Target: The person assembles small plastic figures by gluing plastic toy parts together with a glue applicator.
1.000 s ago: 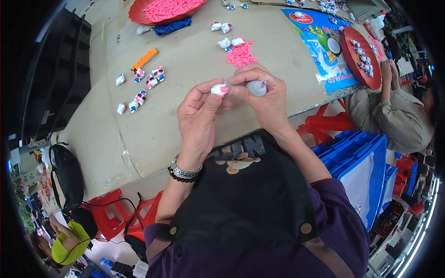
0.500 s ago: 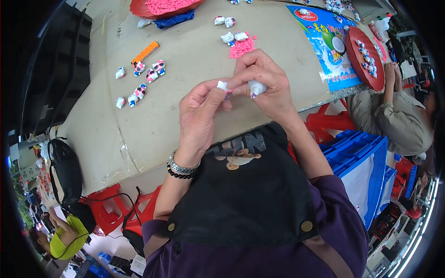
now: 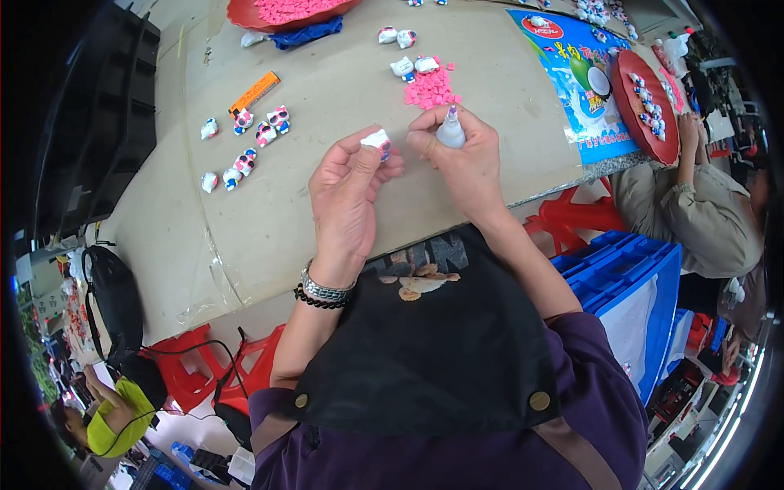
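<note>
My left hand [image 3: 346, 189] pinches a small white cat-like figurine [image 3: 376, 140] with pink and blue parts between thumb and fingers. Just to its right, my right hand [image 3: 474, 173] is closed around a small squeeze bottle [image 3: 451, 133] with a narrow purplish tip pointing up and away from me. A gap separates the bottle from the figurine. Beyond my hands lies a heap of small pink pieces [image 3: 429, 91], with a white-and-blue figurine [image 3: 403, 69] and another figurine [image 3: 427, 64] at its far edge.
Several finished-looking figurines [image 3: 266, 134] stand at left by an orange box [image 3: 254, 92]. A red tray [image 3: 231, 10] of pink pieces sits at the back. At right are a blue printed sheet [image 3: 572, 90], another red tray [image 3: 625, 102], blue crates [image 3: 608, 265] and a seated person [image 3: 694, 212].
My right hand has drawn away from the figurine to the right, and the bottle's tip has swung from pointing toward me to pointing away. My left hand has turned the figurine slightly.
</note>
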Action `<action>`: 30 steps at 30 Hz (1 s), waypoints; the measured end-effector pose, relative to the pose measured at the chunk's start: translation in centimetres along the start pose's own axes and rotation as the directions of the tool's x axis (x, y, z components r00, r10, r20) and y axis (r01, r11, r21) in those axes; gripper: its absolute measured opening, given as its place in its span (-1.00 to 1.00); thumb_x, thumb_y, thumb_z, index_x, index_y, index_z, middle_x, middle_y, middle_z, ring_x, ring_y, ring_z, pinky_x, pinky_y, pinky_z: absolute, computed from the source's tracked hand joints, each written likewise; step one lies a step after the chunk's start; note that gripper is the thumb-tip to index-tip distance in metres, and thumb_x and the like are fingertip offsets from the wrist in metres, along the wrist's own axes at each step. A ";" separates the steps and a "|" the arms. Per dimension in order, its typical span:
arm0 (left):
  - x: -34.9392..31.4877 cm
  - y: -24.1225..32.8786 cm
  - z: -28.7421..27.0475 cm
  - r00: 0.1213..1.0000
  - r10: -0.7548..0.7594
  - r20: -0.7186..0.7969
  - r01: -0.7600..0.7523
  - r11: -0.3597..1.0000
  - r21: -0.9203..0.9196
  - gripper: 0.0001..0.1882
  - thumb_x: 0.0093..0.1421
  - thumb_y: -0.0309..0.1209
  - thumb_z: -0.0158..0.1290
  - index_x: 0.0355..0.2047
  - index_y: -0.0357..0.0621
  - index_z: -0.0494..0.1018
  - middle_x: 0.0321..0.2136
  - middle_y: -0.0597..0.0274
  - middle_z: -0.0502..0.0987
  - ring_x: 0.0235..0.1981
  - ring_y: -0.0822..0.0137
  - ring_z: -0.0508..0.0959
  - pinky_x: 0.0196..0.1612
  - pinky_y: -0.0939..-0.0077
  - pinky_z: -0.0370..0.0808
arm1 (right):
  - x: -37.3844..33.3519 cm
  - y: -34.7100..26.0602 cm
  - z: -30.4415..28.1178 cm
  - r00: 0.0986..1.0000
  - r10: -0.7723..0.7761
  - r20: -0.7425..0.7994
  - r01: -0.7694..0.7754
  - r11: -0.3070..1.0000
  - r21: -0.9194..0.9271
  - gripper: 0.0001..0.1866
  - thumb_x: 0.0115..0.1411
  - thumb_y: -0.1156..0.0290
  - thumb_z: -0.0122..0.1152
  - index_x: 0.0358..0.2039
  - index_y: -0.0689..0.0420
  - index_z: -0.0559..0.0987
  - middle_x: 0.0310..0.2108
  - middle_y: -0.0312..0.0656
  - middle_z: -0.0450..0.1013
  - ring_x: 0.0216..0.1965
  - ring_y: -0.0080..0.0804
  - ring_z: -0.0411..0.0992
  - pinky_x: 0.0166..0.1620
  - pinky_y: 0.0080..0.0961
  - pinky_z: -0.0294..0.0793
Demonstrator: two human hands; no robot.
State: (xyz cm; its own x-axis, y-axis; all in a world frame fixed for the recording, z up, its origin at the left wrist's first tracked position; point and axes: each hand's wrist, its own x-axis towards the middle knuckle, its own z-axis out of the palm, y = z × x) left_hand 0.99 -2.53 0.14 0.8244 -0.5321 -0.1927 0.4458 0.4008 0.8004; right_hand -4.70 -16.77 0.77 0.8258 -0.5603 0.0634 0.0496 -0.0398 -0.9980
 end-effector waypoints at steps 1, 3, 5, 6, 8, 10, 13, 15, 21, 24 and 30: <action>0.2 0.1 -0.1 1.000 0.000 -0.001 0.000 1.000 0.001 -0.68 0.28 -0.39 0.06 -0.01 -0.32 0.41 -0.26 0.15 0.56 -0.31 0.39 0.57 -0.18 0.50 0.51 | 0.3 0.0 -0.1 1.000 0.001 0.000 -0.001 1.000 0.001 -0.92 0.08 0.59 0.27 -0.38 0.18 0.56 -0.46 -0.37 0.48 -0.47 -0.69 0.40 -0.43 -0.72 0.36; 0.5 0.3 -0.4 0.990 0.120 -0.068 -0.108 0.982 0.157 -0.69 0.29 -0.41 0.04 -0.02 -0.33 0.41 -0.27 0.14 0.56 -0.31 0.39 0.57 -0.19 0.50 0.50 | 0.8 -0.2 -0.3 0.994 0.098 -0.055 -0.097 0.995 0.014 -0.91 0.07 0.57 0.29 -0.38 0.16 0.57 -0.50 -0.39 0.47 -0.52 -0.73 0.37 -0.51 -0.74 0.32; 0.7 0.9 -0.6 0.986 0.133 -0.098 -0.117 0.982 0.149 -0.70 0.29 -0.41 0.04 -0.02 -0.33 0.41 -0.27 0.15 0.56 -0.32 0.40 0.56 -0.19 0.51 0.50 | 1.1 -0.2 -0.7 0.991 0.109 -0.072 -0.110 0.994 -0.010 -0.91 0.07 0.57 0.29 -0.38 0.16 0.57 -0.50 -0.39 0.47 -0.52 -0.73 0.37 -0.51 -0.74 0.33; 0.9 1.3 -0.9 0.981 0.151 -0.125 -0.133 0.981 0.143 -0.70 0.30 -0.42 0.03 -0.02 -0.33 0.41 -0.28 0.16 0.56 -0.33 0.40 0.56 -0.19 0.51 0.50 | 1.2 -0.2 -0.8 0.990 0.113 -0.089 -0.116 0.993 -0.030 -0.92 0.08 0.57 0.29 -0.38 0.16 0.58 -0.50 -0.39 0.47 -0.53 -0.72 0.37 -0.51 -0.74 0.34; 0.9 1.5 -2.0 0.977 0.161 -0.143 -0.141 0.980 0.137 -0.71 0.30 -0.42 0.03 -0.03 -0.32 0.42 -0.29 0.19 0.55 -0.33 0.40 0.56 -0.20 0.51 0.50 | 1.2 -0.3 -1.1 0.988 0.135 -0.068 -0.142 0.985 -0.102 -0.91 0.05 0.56 0.30 -0.38 0.19 0.60 -0.49 -0.33 0.50 -0.49 -0.66 0.42 -0.44 -0.68 0.40; 0.9 2.0 -2.7 0.965 0.189 -0.185 -0.172 0.980 0.101 -0.71 0.29 -0.42 0.04 -0.03 -0.31 0.43 -0.30 0.23 0.53 -0.33 0.40 0.56 -0.21 0.50 0.51 | 1.3 0.0 -1.1 0.987 0.153 -0.046 -0.159 0.972 -0.171 -0.89 0.03 0.56 0.31 -0.38 0.23 0.62 -0.47 -0.28 0.54 -0.45 -0.61 0.47 -0.38 -0.62 0.47; 0.3 3.1 -3.4 0.954 0.212 -0.210 -0.194 0.975 0.106 -0.70 0.28 -0.42 0.05 -0.02 -0.31 0.42 -0.34 0.28 0.51 -0.33 0.39 0.55 -0.22 0.50 0.51 | 1.5 0.7 -0.6 0.996 -0.072 0.045 0.083 0.941 -0.327 -0.90 -0.02 0.55 0.33 -0.43 0.20 0.63 -0.47 -0.21 0.54 -0.44 -0.45 0.50 -0.33 -0.53 0.46; 0.0 3.5 -4.2 0.948 0.226 -0.224 -0.207 0.973 0.107 -0.69 0.28 -0.42 0.06 -0.01 -0.31 0.42 -0.35 0.30 0.50 -0.33 0.39 0.55 -0.21 0.49 0.51 | 1.9 0.4 0.1 0.943 -0.270 0.194 0.331 0.817 -0.472 -0.89 -0.03 0.59 0.33 -0.44 0.25 0.60 -0.46 -0.25 0.50 -0.42 -0.47 0.47 -0.35 -0.53 0.43; -1.1 4.2 -5.1 0.940 0.238 -0.246 -0.224 0.971 0.083 -0.68 0.27 -0.42 0.07 -0.01 -0.31 0.42 -0.36 0.31 0.49 -0.32 0.38 0.55 -0.19 0.49 0.51 | 3.0 0.7 1.8 0.936 -0.179 0.304 0.336 0.714 -0.614 -0.88 -0.08 0.45 0.38 -0.46 0.11 0.65 -0.43 -0.23 0.43 -0.36 -0.21 0.45 -0.32 -0.26 0.40; -1.5 4.1 -5.2 0.947 0.223 -0.233 -0.213 0.975 0.065 -0.69 0.27 -0.42 0.06 -0.01 -0.31 0.41 -0.32 0.27 0.52 -0.31 0.39 0.55 -0.18 0.49 0.50 | 3.3 0.7 2.5 0.926 -0.176 0.335 0.367 0.631 -0.683 -0.89 -0.07 0.43 0.37 -0.46 0.10 0.65 -0.43 -0.22 0.43 -0.36 -0.19 0.46 -0.32 -0.25 0.40; -1.9 2.8 -4.6 0.969 0.179 -0.169 -0.176 0.984 0.031 -0.67 0.28 -0.42 0.06 0.00 -0.33 0.37 -0.27 0.19 0.55 -0.30 0.40 0.55 -0.15 0.49 0.49 | 3.6 0.8 2.7 0.914 -0.219 0.342 0.402 0.608 -0.685 -0.88 -0.03 0.49 0.36 -0.45 0.20 0.62 -0.46 -0.23 0.47 -0.39 -0.34 0.47 -0.31 -0.38 0.40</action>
State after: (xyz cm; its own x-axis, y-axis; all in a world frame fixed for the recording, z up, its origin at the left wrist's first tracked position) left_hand 2.30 3.02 0.18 0.9378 -0.3182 -0.1391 0.2822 0.4648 0.8393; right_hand -0.13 -16.59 0.22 0.9359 -0.2206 0.2747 -0.0227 -0.8158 -0.5779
